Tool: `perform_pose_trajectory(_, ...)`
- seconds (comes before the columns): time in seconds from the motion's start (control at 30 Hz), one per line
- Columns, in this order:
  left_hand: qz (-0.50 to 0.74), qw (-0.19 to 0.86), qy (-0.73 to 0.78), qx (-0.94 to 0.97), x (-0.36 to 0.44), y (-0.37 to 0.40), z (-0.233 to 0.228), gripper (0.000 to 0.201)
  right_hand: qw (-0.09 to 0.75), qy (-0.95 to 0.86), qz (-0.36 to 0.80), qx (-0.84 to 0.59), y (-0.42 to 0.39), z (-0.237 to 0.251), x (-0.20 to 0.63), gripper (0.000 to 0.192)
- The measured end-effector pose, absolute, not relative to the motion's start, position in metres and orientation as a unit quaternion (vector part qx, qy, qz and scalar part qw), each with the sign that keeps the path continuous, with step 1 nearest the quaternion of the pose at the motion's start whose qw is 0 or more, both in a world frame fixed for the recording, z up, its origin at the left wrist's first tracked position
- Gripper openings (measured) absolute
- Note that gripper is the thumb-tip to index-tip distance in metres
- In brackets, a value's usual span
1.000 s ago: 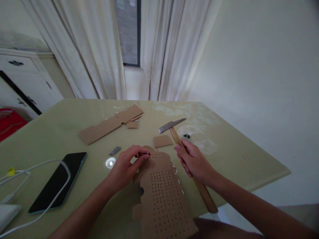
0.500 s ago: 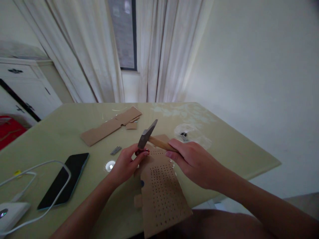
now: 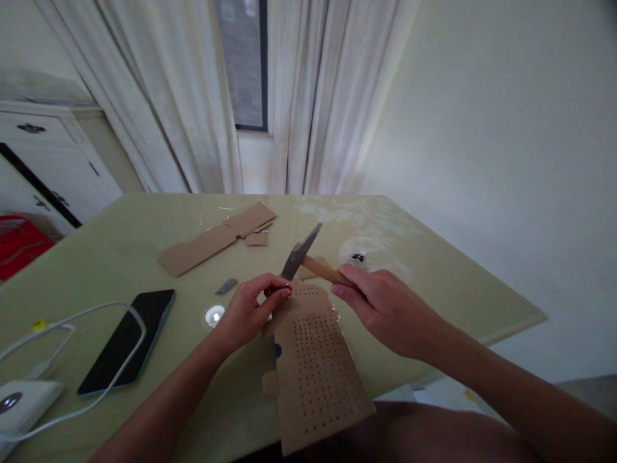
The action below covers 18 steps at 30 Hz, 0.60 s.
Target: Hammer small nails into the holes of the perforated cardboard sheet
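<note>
My right hand (image 3: pixel 390 308) is wrapped round the wooden handle of a hammer (image 3: pixel 332 272). The hammer's dark head is tilted, its lower end just above the fingertips of my left hand (image 3: pixel 248 308). Those fingers pinch a small dark red thing, mostly hidden, at the far end of a brown cardboard piece (image 3: pixel 321 366). Rows of small punched holes cover the cardboard, which reaches past the table's near edge. Several thin metal pins or nails (image 3: pixel 226 286) lie in a bunch left of my left hand, beside a small round shiny thing (image 3: pixel 214 315).
A folded cardboard strip (image 3: pixel 216 238) lies at the back left. Clear plastic with small black bits (image 3: pixel 357 257) rests beyond my right hand. On the left are a phone (image 3: pixel 128 341), a white cable (image 3: pixel 91 313) and a white device (image 3: pixel 29 405). The pale table (image 3: pixel 463 289) has a wall at its right.
The hammer head has shifted slightly right, with my right hand moving right too. My left hand stays pinched at the cardboard's far end. The whole view has tilted slightly.
</note>
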<state>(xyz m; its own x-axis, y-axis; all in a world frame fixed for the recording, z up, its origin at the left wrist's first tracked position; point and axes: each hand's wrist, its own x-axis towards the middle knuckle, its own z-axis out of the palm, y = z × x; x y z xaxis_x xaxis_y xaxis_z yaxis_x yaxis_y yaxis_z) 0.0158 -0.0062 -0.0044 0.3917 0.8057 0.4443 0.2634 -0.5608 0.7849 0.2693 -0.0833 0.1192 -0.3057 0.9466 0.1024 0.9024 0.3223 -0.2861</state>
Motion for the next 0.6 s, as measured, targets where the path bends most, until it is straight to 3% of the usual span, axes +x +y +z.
perform_pose_trajectory(0.1, 0.428, 0.314, 0.340, 0.776, 0.0154, -0.0063, -0.0047, 0.016, 0.078, -0.811, 0.081, -0.574, -0.0841, 0.1159, 0.2710, 0.025)
perform_pose_trajectory(0.33, 0.431, 0.299, 0.331, 0.784, 0.0149, -0.0047, -0.0069, 0.011, 0.148, -0.796, 0.102, -0.578, -0.0861, 0.1237, 0.2684, 0.025)
perform_pose_trajectory(0.5, 0.418, 0.295, 0.333, 0.792, 0.0143, -0.0041, -0.0064, 0.013, 0.081, -0.805, 0.094, -0.580, -0.0856, 0.1171, 0.2705, 0.024)
perform_pose_trajectory(0.6, 0.413, 0.293, 0.339, 0.793, 0.0139, -0.0045, -0.0061, 0.012, 0.094, -0.802, 0.093, -0.582, -0.0846, 0.1167, 0.2705, 0.025)
